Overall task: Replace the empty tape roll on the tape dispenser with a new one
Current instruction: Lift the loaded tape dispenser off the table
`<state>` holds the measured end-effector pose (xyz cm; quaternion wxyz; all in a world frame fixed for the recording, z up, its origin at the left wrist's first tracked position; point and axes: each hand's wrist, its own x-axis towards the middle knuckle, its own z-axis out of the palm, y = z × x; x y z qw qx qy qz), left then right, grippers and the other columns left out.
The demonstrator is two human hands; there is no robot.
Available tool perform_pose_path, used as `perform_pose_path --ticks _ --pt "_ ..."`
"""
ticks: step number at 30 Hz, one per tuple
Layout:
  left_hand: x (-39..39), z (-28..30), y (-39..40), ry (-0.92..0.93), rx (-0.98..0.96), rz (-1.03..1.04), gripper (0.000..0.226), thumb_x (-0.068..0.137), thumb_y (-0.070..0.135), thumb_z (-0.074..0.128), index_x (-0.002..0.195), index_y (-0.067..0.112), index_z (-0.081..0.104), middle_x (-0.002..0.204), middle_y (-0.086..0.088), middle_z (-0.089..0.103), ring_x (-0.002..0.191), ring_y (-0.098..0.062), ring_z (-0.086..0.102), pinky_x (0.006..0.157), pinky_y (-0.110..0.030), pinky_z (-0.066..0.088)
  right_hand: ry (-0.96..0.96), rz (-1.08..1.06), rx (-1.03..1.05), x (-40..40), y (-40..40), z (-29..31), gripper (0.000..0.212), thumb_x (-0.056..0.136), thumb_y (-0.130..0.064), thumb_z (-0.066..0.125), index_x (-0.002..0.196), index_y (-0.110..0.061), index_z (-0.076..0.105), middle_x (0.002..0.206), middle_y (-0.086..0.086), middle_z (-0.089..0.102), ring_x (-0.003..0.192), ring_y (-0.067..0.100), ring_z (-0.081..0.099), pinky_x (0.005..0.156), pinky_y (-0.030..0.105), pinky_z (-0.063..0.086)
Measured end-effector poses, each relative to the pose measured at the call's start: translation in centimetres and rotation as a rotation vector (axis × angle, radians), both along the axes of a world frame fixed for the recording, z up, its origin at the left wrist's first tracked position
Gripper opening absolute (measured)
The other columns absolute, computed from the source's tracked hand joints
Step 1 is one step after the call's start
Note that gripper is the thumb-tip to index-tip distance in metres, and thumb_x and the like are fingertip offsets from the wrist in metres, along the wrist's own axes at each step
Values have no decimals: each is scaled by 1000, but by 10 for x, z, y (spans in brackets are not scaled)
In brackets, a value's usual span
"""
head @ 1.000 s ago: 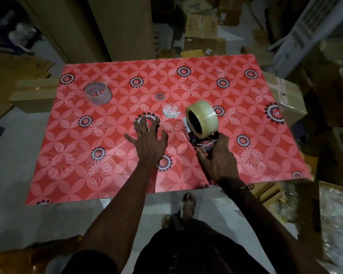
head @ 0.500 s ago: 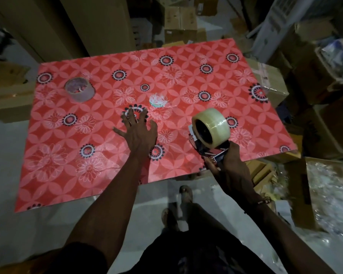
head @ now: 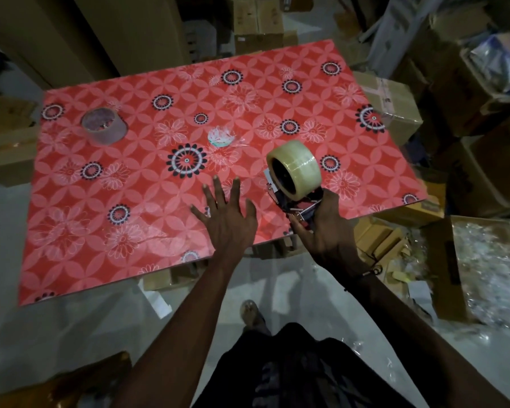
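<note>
The right hand (head: 326, 231) has its grip wrapped round the handle of the tape dispenser (head: 295, 201), which sits near the right front edge of the red flowered worktop (head: 130, 201) with a full clear tape roll (head: 299, 169) mounted on it. The left hand (head: 228, 219) lies flat, fingers spread, just left of it. The empty tape roll (head: 103, 126) stands far left, well apart.

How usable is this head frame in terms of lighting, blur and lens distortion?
Head view: dim, uneven light, brightest on the patterned table top, with surrounding boxes falling into shadow; a faint sheen on the full tape roll; the left hand and right hand are soft-edged; the empty roll looks slightly smeared; wide-angle bowing bends the table edges.
</note>
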<state>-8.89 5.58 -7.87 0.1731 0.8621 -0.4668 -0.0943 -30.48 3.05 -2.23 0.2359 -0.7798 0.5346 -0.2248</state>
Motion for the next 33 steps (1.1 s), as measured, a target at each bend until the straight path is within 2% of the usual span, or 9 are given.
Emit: perform_pose_path --ticks 3,8,11,15,20,25,28,30,33 --pt "-4 0 3 7 3 -7 62 104 55 39 164 42 32 181 -3 6 167 -33 -1 123 -76 -9 41 5 -30 -4 4 5 69 103 -58 63 146 -9 40 126 10 46 80 42 72 58 52 58" --pt "2 -1 4 18 -36 2 59 107 55 38 164 40 35 181 -4 10 167 -34 3 123 -76 -7 122 -31 -91 -13 23 1 71 104 -58 62 144 -2 48 120 13 53 72 34 67 51 36 46" --pt "1 1 7 13 -56 -5 58 108 54 39 164 39 37 180 -6 13 167 -36 6 123 -77 -5 145 -21 -150 -37 42 -4 69 106 -55 64 143 1 51 121 16 54 77 32 66 53 38 54" --pt "1 -2 4 12 -15 -2 60 107 55 39 165 39 35 180 -6 12 167 -36 4 123 -77 -5 20 -20 -44 -71 75 6 47 100 -36 76 125 -23 39 111 17 57 77 39 69 52 33 48" --pt "-1 0 4 23 -23 8 61 104 54 41 164 40 36 180 -6 12 167 -35 4 122 -77 -7 79 -27 68 -99 102 -1 66 98 -45 73 145 -23 32 127 18 62 72 34 73 51 46 60" --pt "1 1 6 16 -16 -3 61 105 55 40 165 40 34 180 -6 12 167 -36 4 122 -79 -6 36 -24 40 -101 102 13 55 102 -48 66 138 -15 39 117 15 54 78 39 71 52 49 60" --pt "1 3 6 17 -2 -3 62 106 56 39 165 40 32 180 -6 10 167 -35 3 122 -78 -8 34 -12 26 -108 117 13 42 102 -39 72 127 -29 40 126 21 55 84 45 72 54 52 61" --pt "0 2 5 10 7 -2 63 106 57 37 166 40 31 180 -6 9 167 -35 2 122 -78 -7 7 -25 53 -110 119 11 44 102 -40 71 130 -29 39 133 21 57 90 43 73 59 53 63" --pt "1 1 5 -5 12 -1 63 105 58 36 166 40 30 180 -6 10 167 -35 2 123 -78 -6 -31 -20 88 -108 107 9 49 102 -46 69 130 -23 36 119 21 60 88 39 72 60 49 63"
